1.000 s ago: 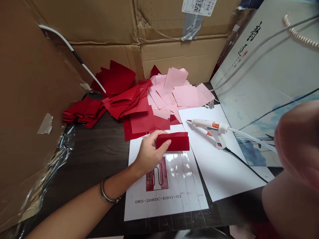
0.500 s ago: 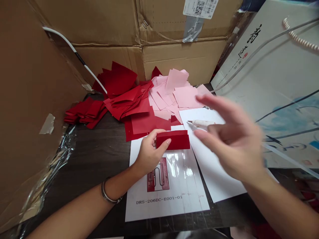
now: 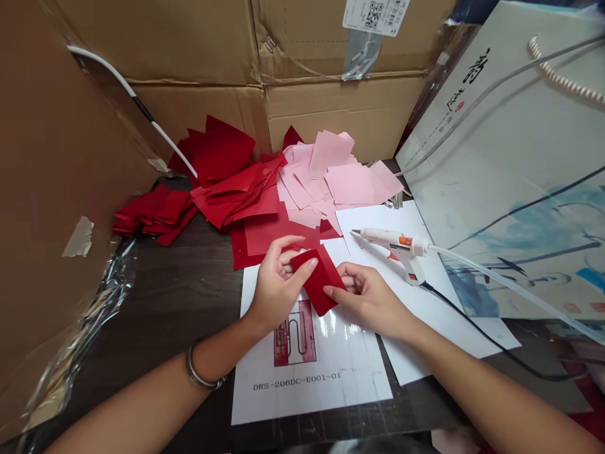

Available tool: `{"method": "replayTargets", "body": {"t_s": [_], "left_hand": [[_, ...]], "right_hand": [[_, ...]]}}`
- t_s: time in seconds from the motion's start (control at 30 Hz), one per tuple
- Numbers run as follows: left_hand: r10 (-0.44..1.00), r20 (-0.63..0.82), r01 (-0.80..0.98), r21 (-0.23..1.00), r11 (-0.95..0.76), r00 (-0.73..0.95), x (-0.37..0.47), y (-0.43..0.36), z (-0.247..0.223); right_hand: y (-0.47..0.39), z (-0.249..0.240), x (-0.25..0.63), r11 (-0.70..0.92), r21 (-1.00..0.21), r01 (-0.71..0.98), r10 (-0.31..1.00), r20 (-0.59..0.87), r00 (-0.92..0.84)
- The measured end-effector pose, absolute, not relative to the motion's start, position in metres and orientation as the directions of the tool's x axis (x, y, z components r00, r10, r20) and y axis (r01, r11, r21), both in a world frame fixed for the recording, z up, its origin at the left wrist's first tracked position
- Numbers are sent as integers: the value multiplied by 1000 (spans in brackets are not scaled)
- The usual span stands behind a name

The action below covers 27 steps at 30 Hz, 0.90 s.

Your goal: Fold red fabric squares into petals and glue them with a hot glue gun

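Note:
A folded dark red piece [image 3: 322,284] is held tilted above a printed sheet [image 3: 312,397]. My left hand [image 3: 281,284] grips its upper left part, thumb on top. At its right edge, my right hand [image 3: 366,293] pinches it between thumb and fingers. A white glue gun [image 3: 394,243] with an orange trigger lies on a blank white sheet [image 3: 420,340], right of my hands. Behind my hands are red sheets [image 3: 265,233] and a heap of pink pieces [image 3: 302,183]. Folded red pieces [image 3: 155,211] lie stacked at the left.
Cardboard walls [image 3: 165,44] stand behind and at the left. A white bag [image 3: 510,157] with a rope handle leans at the right. A black cord [image 3: 477,328] runs from the glue gun. Metal clips [image 3: 394,200] lie beside the pink pieces.
My right hand has come down and left from above the glue gun and has taken hold of the red piece. The piece has turned from level to tilted.

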<state>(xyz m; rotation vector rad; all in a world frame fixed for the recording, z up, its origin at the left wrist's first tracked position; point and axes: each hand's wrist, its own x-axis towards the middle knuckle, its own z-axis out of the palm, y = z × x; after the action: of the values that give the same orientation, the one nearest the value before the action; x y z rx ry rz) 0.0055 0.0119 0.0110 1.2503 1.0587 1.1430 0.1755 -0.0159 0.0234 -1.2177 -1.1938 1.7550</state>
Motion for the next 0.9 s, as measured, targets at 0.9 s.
{"method": "replayTargets", "body": {"t_s": [0.9], "left_hand": [[785, 415, 414, 682, -603, 460, -4, 12, 7]], "right_hand": [[-8, 19, 185, -218, -951, 221, 973, -230, -33]]}}
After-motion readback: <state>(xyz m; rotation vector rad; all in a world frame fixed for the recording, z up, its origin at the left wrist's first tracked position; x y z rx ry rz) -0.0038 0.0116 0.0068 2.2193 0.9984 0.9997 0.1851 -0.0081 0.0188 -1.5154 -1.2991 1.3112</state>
